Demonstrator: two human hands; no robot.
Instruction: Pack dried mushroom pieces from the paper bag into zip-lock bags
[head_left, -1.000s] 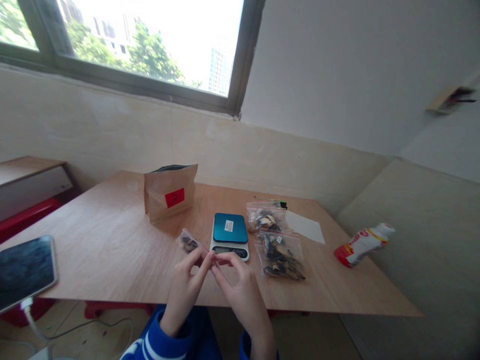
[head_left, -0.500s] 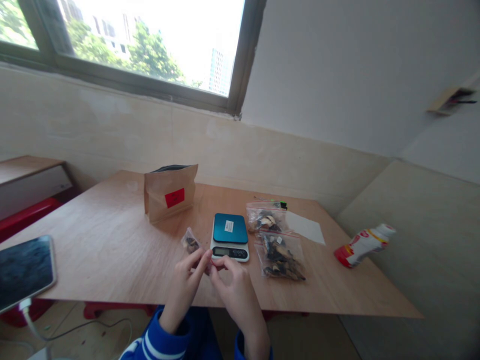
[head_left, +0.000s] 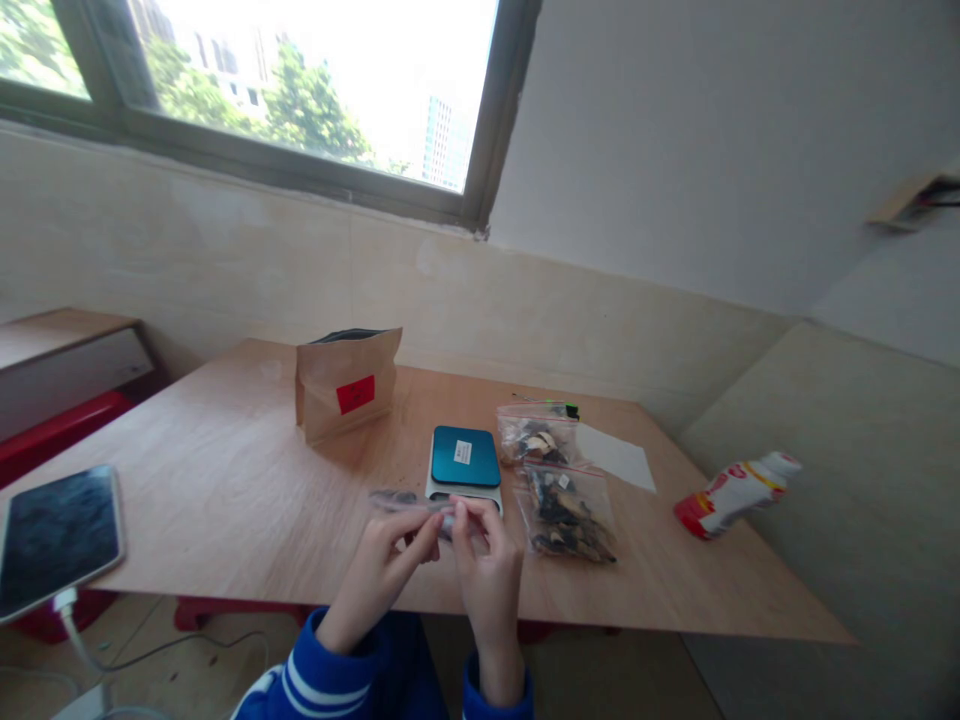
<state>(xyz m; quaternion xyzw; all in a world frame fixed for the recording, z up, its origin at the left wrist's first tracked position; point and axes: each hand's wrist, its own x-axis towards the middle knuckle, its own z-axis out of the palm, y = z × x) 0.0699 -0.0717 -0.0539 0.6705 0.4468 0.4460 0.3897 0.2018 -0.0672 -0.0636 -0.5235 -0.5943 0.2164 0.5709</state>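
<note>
The small bag [head_left: 395,499] has been tilted flatter, apparently for edge handling, and is pinched by the left hand [head_left: 388,560] and right hand [head_left: 487,562] at the near-left of the scale [head_left: 465,458], its display being largely hidden.

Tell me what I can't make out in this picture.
In the head view:
- Small clear bag: blurred and partly behind the left grip and right grip, so its contents are unclear.
- Scale: the right grip blocks the reading.
- White sticker on it: print too small.
- Brown paper bag: its front wall hides what is inside.
- Window: cut off by the top edge.
</note>
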